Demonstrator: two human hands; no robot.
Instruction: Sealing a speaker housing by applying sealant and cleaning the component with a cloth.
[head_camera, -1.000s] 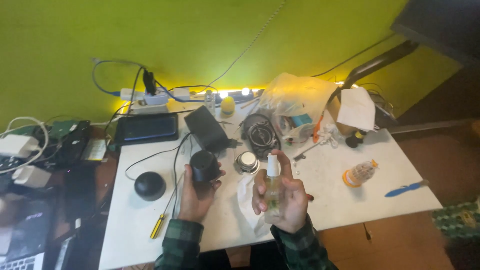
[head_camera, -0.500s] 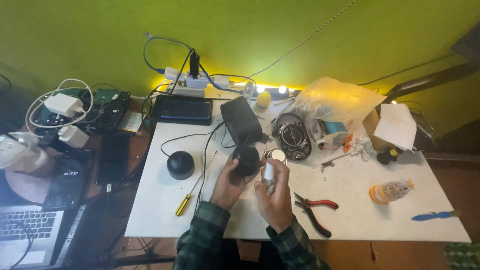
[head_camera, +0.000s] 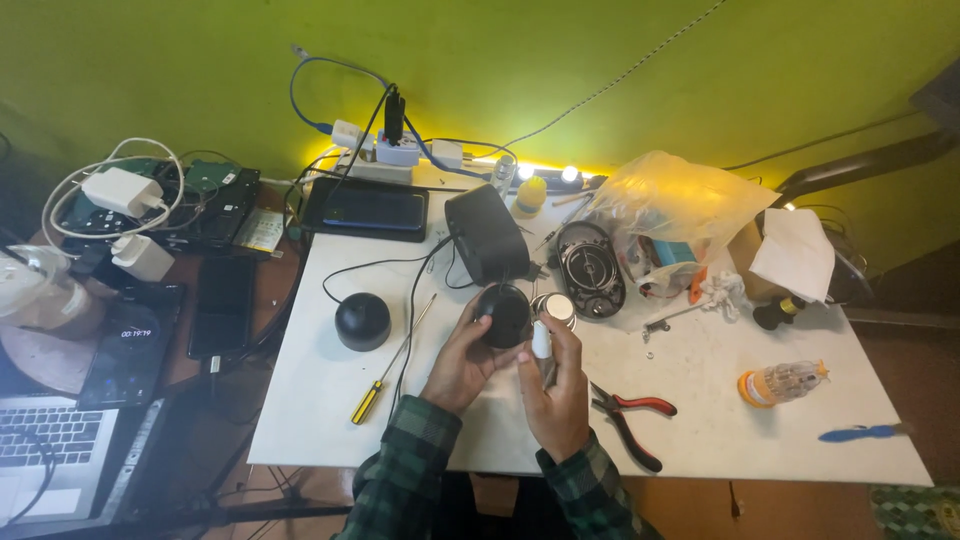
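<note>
My left hand (head_camera: 462, 362) grips a small round black part (head_camera: 505, 315) above the middle of the white table (head_camera: 740, 420). My right hand (head_camera: 556, 392) is closed around a small spray bottle with a white cap (head_camera: 541, 340), held upright right beside the black part. A round silver-rimmed disc (head_camera: 557, 307) lies just behind the bottle. A black dome-shaped part (head_camera: 362, 321) sits to the left, with a yellow-handled screwdriver (head_camera: 380, 384) between it and my left hand.
Red-handled pliers (head_camera: 632, 420) lie right of my right hand. A black speaker box (head_camera: 486, 234), an oval speaker frame (head_camera: 590, 268), a plastic bag (head_camera: 680, 215), a tablet (head_camera: 366, 210) and a power strip (head_camera: 385, 160) stand behind. An orange-capped bottle (head_camera: 782, 381) lies right. Phones and a laptop (head_camera: 50, 450) are left.
My head view has shifted right and down. Both hands moved closer together, bringing the spray bottle lower and next to the black part.
</note>
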